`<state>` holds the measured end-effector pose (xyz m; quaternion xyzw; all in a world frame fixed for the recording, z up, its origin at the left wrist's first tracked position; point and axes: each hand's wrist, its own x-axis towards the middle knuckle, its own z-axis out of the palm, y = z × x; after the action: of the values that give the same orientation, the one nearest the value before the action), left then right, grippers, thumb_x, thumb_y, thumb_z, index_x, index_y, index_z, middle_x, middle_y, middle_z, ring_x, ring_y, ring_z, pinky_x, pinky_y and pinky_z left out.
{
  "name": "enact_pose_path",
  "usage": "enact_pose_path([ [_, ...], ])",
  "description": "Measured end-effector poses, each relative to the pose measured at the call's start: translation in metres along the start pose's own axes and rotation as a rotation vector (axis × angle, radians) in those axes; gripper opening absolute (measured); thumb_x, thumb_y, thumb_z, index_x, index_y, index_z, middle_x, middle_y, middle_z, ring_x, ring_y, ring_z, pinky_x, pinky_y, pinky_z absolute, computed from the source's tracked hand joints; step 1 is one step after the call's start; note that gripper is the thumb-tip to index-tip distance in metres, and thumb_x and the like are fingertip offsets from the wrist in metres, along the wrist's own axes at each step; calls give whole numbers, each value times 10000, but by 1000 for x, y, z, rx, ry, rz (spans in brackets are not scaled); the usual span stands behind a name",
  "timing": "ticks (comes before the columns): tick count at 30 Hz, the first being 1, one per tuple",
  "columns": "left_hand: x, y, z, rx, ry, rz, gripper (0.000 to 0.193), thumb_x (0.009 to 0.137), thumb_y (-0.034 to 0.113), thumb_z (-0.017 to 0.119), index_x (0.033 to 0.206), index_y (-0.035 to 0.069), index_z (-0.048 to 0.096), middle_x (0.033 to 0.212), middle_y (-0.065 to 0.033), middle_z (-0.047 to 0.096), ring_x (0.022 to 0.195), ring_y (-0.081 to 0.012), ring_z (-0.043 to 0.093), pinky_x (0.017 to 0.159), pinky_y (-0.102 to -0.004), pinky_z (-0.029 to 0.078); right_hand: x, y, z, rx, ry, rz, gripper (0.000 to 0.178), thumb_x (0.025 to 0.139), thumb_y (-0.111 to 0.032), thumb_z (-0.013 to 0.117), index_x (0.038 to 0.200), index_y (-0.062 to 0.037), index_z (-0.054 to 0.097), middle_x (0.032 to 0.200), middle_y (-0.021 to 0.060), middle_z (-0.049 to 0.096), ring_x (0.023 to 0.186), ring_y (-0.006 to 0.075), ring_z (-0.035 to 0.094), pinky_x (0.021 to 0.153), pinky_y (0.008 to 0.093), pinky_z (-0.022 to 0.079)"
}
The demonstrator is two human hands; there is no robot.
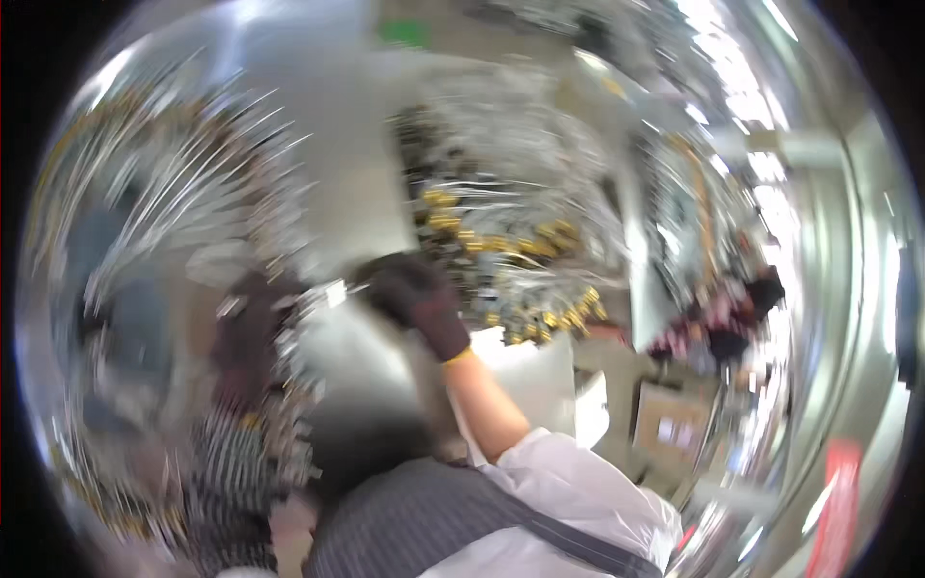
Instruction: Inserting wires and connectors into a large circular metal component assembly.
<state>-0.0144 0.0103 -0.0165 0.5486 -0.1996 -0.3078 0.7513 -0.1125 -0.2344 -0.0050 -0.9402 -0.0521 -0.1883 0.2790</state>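
Observation:
Motion blur smears much of the head view. My right hand (414, 294), in a dark glove with a yellow cuff, is closed near the middle. From its fingers a thin wire with a small white connector (333, 293) at its end sticks out to the left. A dark maroon glove (252, 332), seemingly my left hand, shows to the left above a striped sleeve; its fingers are smeared. Many thin pale wires (183, 193) fan out around it. Beyond my right hand lies a bundle of wires with yellow ends (520, 241).
A grey metal surface (352, 164) runs between the two wire masses. At the right are a cardboard box (670, 422) and a dark and pink patterned heap (718, 323), too blurred to name. A red strip (834, 511) stands at the lower right.

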Motion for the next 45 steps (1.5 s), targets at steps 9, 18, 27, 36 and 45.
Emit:
enact_pose_path([
  [9, 96, -84, -20, -1380, -58, -520, 527, 969, 454, 317, 1283, 66, 486, 1162, -155, 610, 1105, -280, 545, 933, -390, 419, 7, -26, -40, 758, -63, 816, 236, 752, -301, 678, 869, -95, 683, 864, 59, 676, 779, 155, 645, 703, 295, 503],
  [18, 131, -69, 18, -1014, -257, -529, 524, 961, 460, 333, 1270, 70, 495, 1159, -154, 611, 1082, -277, 555, 912, -388, 428, 7, -29, -45, 840, -106, 922, 227, 754, -329, 663, 820, -113, 688, 705, 29, 654, 642, 118, 626, 631, 278, 506],
  [27, 130, -68, 64, -748, -359, -473, 520, 954, 466, 349, 1258, 73, 504, 1156, -153, 612, 1058, -274, 564, 892, -385, 437, 0, -21, -29, 726, 69, 629, 278, 744, -318, 663, 889, -81, 674, 936, 87, 671, 900, 214, 636, 786, 336, 499],
  [36, 67, -29, 46, -410, -134, -339, 517, 947, 472, 365, 1245, 76, 513, 1152, -152, 613, 1035, -272, 574, 871, -383, 446, 2, -23, -11, 739, 56, 553, 298, 756, -257, 736, 979, -74, 659, 960, 83, 653, 926, 176, 625, 809, 337, 504],
  [45, -9, 16, -6, 320, 546, 121, 276, 1004, 205, 406, 1122, 6, 555, 1048, -126, 612, 922, -232, 628, 813, -333, 524, 0, -45, -26, 744, 39, 982, 254, 776, -41, 708, 1025, -45, 659, 950, 58, 660, 828, 118, 619, 727, 256, 514],
])
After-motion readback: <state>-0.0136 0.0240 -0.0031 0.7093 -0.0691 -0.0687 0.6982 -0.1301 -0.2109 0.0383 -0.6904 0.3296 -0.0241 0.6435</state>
